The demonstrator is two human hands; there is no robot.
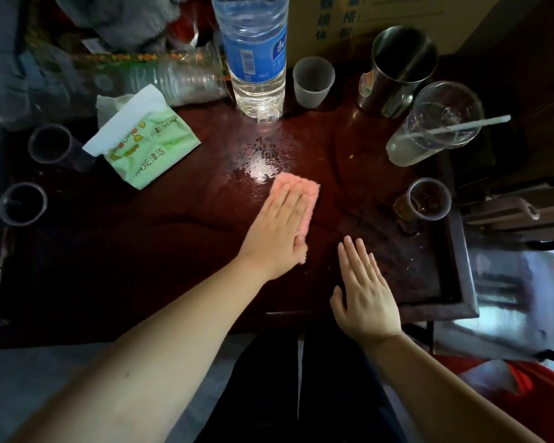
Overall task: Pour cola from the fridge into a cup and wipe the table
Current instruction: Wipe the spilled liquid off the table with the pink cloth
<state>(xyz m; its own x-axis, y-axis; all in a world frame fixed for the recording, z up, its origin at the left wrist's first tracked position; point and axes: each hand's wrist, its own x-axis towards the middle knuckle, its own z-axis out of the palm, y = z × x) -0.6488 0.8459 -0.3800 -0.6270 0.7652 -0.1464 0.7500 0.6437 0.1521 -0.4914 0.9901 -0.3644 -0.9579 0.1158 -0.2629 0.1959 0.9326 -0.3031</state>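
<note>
My left hand (pixel 277 230) lies flat, fingers together, pressing a pink cloth (pixel 304 191) onto the dark red table (pixel 173 257). Just beyond the cloth a wet, shiny patch (pixel 261 158) spreads over the tabletop. My right hand (pixel 363 294) rests flat near the table's front edge with its fingers spread and nothing in it. At the right stands a small clear cup (pixel 424 199) holding a little brown liquid. No cola bottle shows.
A big water bottle (pixel 253 55) stands at the back centre, with a frosted cup (pixel 312 81), a steel mug (pixel 397 68) and a tall plastic cup with a straw (pixel 435 123) to its right. A tissue pack (pixel 144 142) and two dark cups (pixel 50 143) (pixel 21 204) sit left.
</note>
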